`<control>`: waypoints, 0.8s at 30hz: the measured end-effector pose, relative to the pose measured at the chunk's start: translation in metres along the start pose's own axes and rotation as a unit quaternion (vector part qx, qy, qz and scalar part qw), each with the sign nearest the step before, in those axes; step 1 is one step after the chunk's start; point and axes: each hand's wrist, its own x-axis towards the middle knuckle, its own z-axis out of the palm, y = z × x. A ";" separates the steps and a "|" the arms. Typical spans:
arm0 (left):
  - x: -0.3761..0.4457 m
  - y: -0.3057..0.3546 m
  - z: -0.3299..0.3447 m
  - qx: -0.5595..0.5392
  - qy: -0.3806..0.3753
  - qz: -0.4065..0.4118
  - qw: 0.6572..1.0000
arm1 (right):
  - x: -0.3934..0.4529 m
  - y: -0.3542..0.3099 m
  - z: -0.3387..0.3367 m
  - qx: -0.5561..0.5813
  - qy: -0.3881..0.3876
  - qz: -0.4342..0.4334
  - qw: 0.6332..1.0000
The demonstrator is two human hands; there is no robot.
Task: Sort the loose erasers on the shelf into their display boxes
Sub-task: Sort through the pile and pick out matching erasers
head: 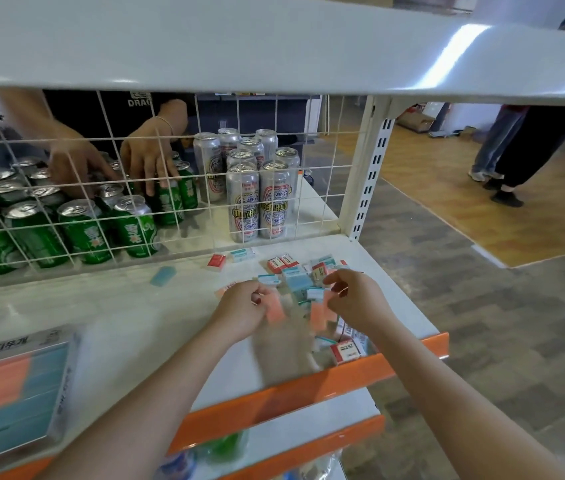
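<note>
Two hands, yours, work over the white shelf (135, 306) in the head view, both blurred by motion. Your left hand (239, 308) has its fingers curled around a salmon-pink eraser (275, 310). Your right hand (357, 299) pinches another pink eraser (319, 315) that hangs below its fingertips. The loose erasers (294, 275), red, white and pale blue, lie in a heap at 12 o'clock from your hands, touching one another, and more sit at 6 o'clock from your right hand against the orange shelf lip (308, 386). One blue eraser (163, 276) lies alone at 10 o'clock, well apart from the heap. The display box (14, 393), packed with pink and blue erasers, sits at 8 o'clock by the shelf's front edge. Behind the wire grid (170, 202), another person's hands (149, 157) rest on green cans (83, 233), beside tall silver cans (256, 202).
</note>
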 end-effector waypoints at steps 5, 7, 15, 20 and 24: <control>-0.012 -0.015 -0.026 -0.045 0.018 -0.004 0.999 | -0.004 -0.017 0.006 0.086 -0.011 -0.005 0.996; -0.017 -0.023 -0.035 -0.055 0.026 -0.011 0.998 | -0.007 -0.022 0.014 0.093 -0.024 -0.005 0.995; -0.033 -0.049 -0.070 -0.035 -0.001 -0.028 0.999 | -0.011 -0.038 0.051 0.052 -0.058 -0.030 0.997; -0.036 -0.059 -0.078 -0.005 -0.013 -0.022 1.000 | -0.014 -0.043 0.066 0.032 -0.063 -0.050 0.996; -0.037 -0.058 -0.070 0.063 -0.030 0.020 0.997 | -0.017 -0.043 0.073 0.027 -0.057 -0.048 0.997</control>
